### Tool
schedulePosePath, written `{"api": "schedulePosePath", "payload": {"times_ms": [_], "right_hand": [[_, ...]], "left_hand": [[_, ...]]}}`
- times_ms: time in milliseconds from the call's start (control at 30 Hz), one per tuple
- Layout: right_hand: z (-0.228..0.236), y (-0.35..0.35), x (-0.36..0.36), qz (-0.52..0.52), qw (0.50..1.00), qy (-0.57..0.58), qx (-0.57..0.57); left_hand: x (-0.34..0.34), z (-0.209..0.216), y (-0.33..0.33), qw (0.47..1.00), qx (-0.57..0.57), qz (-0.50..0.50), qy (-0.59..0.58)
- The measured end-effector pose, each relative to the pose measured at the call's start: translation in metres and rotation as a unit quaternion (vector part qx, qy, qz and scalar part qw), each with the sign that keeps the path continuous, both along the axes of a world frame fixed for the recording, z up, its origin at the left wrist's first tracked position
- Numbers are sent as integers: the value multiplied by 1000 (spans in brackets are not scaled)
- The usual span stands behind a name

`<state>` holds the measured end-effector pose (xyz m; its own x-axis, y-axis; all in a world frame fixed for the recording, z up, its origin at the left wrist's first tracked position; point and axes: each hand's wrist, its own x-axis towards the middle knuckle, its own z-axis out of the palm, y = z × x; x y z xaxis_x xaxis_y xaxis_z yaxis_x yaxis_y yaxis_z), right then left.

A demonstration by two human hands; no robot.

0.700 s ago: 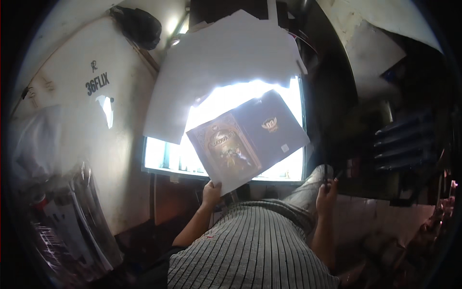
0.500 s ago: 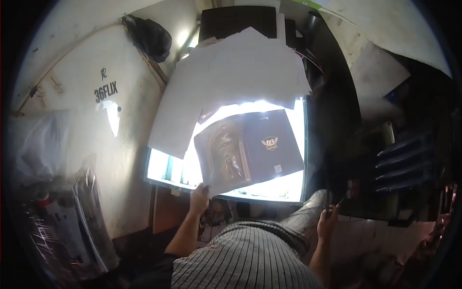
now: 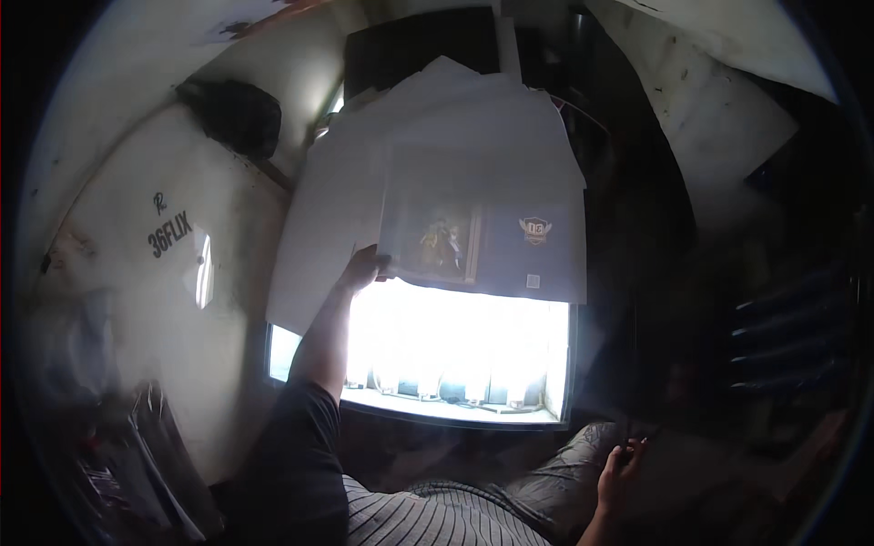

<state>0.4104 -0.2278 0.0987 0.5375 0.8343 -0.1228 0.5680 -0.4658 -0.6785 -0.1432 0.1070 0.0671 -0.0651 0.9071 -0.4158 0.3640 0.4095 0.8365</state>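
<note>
My left hand (image 3: 369,267) pinches the lower left corner of a printed sheet (image 3: 505,259). The sheet has a dark blue panel with a winged emblem on its right and a picture of figures on its left. It lies over the white paper sheets (image 3: 446,118) at the far part of a brightly lit light table (image 3: 455,341). Low on the right, beside my leg, my right hand (image 3: 622,464) is closed around a thin dark tool, whose kind is too dim to make out.
A pale board (image 3: 173,309) with dark lettering leans on the left, a black bag (image 3: 232,118) above it. Clear plastic-wrapped items (image 3: 159,455) stand at lower left. Dark ridged objects (image 3: 787,341) are on the right. A dark panel (image 3: 423,45) stands behind the papers.
My left hand has moved forward with the printed sheet, from over the lit glass onto the white papers. More of the lit surface shows. My right hand stays low beside my leg.
</note>
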Motion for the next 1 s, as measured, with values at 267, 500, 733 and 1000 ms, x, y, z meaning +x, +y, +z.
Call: {"api": "schedulePosePath", "payload": {"times_ms": [267, 500, 733, 1000], "right_hand": [[-20, 11, -10, 37, 999, -2, 8], [-52, -11, -5, 60, 990, -105, 78], [-31, -23, -12, 134, 962, -238, 15], [-44, -30, -21, 141, 942, -303, -23]], "left_hand": [[13, -12, 80, 998, 42, 54, 13], [-8, -36, 116, 989, -10, 145, 25], [-68, -50, 34, 815, 130, 124, 551], [-22, -114, -241, 869, 11, 26, 495]]}}
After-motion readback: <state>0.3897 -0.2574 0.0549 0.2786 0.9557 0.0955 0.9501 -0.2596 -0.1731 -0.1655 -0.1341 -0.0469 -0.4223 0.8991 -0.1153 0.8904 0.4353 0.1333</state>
